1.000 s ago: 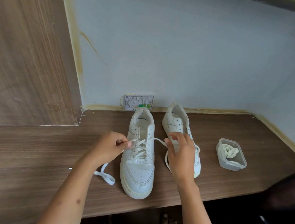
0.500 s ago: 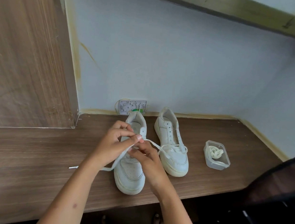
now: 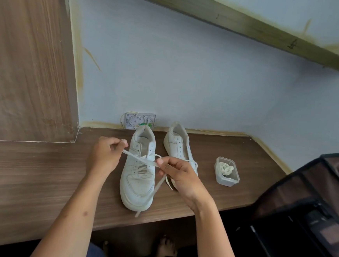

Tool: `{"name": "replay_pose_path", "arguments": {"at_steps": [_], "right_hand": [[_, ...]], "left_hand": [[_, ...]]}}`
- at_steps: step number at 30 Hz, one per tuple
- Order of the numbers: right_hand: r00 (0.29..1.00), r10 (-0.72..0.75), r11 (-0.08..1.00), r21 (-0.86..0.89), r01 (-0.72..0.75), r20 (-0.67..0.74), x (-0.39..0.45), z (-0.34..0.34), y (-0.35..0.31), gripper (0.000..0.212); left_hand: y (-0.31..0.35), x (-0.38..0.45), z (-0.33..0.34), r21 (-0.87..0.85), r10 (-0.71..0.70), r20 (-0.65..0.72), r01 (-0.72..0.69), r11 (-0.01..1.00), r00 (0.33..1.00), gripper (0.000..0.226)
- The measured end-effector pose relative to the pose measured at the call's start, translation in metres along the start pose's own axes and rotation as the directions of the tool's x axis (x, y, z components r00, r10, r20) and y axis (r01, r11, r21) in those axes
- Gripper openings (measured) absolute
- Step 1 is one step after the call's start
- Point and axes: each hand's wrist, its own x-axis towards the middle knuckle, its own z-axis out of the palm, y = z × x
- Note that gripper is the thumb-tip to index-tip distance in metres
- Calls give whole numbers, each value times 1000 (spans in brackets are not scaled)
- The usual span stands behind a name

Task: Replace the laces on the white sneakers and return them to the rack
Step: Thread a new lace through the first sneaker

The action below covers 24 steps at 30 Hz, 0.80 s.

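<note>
Two white sneakers stand side by side on the wooden shelf (image 3: 28,178), toes toward me. The left sneaker (image 3: 138,178) is partly laced with a white lace (image 3: 140,158). My left hand (image 3: 104,156) pinches one end of that lace beside the shoe's left edge. My right hand (image 3: 178,174) pinches the lace above the shoe's right side, and a loose tail hangs down past the toe. The right sneaker (image 3: 176,145) is partly hidden behind my right hand. A clear plastic container (image 3: 227,172) to the right holds a coiled lace.
A white wall box with wires (image 3: 139,121) sits against the wall behind the shoes. A wooden panel (image 3: 28,56) rises at the left. A dark fabric rack (image 3: 310,210) stands at the lower right. Bare feet show below the shelf edge.
My hands came together at the left sneaker, then drew apart, stretching the lace across it. The lace tail that lay left of the shoe now hangs over its toe. The view tilted upward.
</note>
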Motion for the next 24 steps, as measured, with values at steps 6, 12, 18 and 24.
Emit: {"name": "replay_pose_path", "arguments": {"at_steps": [6, 12, 18, 24], "right_hand": [[973, -44, 984, -178, 3, -229, 8, -4, 19, 13], [942, -257, 926, -334, 176, -217, 25, 5, 14, 13], [953, -252, 903, -394, 169, -169, 33, 11, 14, 13], [991, -89, 809, -587, 11, -104, 41, 11, 11, 12]], "left_hand": [[-6, -2, 9, 229, -104, -50, 113, 967, 993, 26], [21, -17, 18, -187, 351, 274, -308, 933, 896, 31], [11, -25, 14, -356, 331, 345, -204, 912, 878, 14], [-13, -25, 25, -229, 309, 253, -254, 940, 917, 16]]}}
